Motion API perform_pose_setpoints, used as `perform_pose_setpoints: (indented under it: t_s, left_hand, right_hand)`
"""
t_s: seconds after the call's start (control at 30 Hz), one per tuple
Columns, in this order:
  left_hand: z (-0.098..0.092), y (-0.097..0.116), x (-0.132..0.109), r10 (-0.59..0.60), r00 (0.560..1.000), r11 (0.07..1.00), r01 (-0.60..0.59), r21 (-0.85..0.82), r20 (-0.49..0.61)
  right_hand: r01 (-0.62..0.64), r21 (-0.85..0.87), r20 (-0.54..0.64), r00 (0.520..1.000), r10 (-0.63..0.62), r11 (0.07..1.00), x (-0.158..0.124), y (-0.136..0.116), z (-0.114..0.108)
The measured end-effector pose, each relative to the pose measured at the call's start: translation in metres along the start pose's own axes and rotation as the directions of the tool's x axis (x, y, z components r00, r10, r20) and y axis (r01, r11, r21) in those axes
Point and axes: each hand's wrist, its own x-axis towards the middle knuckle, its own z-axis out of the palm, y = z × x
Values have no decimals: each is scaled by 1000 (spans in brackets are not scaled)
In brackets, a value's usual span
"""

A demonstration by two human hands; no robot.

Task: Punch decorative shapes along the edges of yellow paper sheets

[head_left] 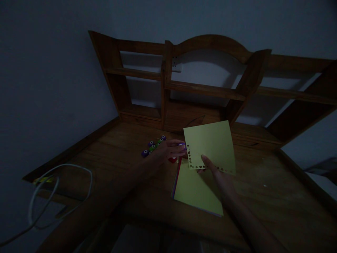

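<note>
My left hand (172,149) is closed around a small purple craft punch (182,144) at the left edge of a yellow sheet of paper (213,140). Small shaped holes run along that sheet's left and lower edges. My right hand (210,165) grips the lower edge, thumb on top, and keeps the sheet raised above the desk. Beneath it lies a stack of coloured paper (197,191) with a yellow sheet uppermost. Beside my left hand sit several purple and green punches (152,147), partly hidden by the hand, and a red one (172,160).
The wooden desk (118,144) has a shelf unit (205,89) along its back, against the wall. A pale cable (91,179) loops at the left. A wall socket (177,66) shows behind the shelves. Tiny paper bits lie on the desk.
</note>
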Motion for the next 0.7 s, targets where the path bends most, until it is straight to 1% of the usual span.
perform_pose_setpoints:
  t_s: [0.13, 0.23, 0.33, 0.47, 0.53, 0.6, 0.7]
  left_hand:
    - [-4, -1, 1, 12, 1000, 1000, -12, -2, 17]
    - [-6, -2, 2, 12, 999, 1000, -12, -2, 34]
    - [-7, 0, 3, 22, 1000, 1000, -22, 0, 12]
    - [-7, 4, 6, 42, 998, 999, -42, 14, -37]
    - [-8, 6, 6, 65, 994, 997, -61, 45, -83]
    - [-11, 8, 7, 100, 988, 990, -87, 110, -115]
    - [-15, 10, 6, 148, 982, 968, -119, 221, -121]
  right_hand:
    - [-43, -22, 16, 999, 44, 999, 1, -4, -1]
    - [-24, -22, 5, 1000, 24, 999, 0, -4, -1]
    - [17, -7, 7, 1000, -17, 1000, 0, -4, 0]
    - [0, 14, -17, 1000, 0, 1000, 0, -4, 0]
    - [4, 4, -7, 1000, -3, 1000, 0, -4, -2]
    - [8, 9, 10, 1000, -8, 1000, 0, -5, -3]
    - [-25, 29, 34, 999, 24, 999, 0, -5, -5]
